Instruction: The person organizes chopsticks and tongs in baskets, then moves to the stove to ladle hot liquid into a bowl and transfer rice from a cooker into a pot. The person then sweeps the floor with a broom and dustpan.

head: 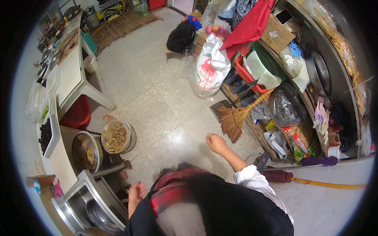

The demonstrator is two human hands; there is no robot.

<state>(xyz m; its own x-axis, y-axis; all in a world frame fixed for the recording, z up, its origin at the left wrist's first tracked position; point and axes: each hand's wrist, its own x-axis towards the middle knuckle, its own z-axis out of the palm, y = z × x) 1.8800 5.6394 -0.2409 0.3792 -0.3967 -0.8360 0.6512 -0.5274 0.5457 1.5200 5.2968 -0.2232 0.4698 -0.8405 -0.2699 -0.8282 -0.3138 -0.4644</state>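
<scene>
My right hand [217, 144] is held over the tiled floor, its fingers curled in and nothing visible in them. Closest to it is a straw broom [236, 119], apart from the hand, with a dustpan [221, 109] behind its bristles. My left hand [137, 190] hangs low near the edge of a stainless steel sink [77, 193], its fingers loosely bent and nothing in its grasp. A metal basin [98, 156] with food scraps and a bucket [130, 134] full of scraps stand farther ahead on that side.
Along the left runs a white table [73, 73] with trays, one holding dark food [45, 136]. A red basin [77, 113] sits beneath. Wooden shelves [313, 118] with bags line the right. A white plastic bag [212, 69] and a small stool [171, 54] stand ahead on the floor [153, 100].
</scene>
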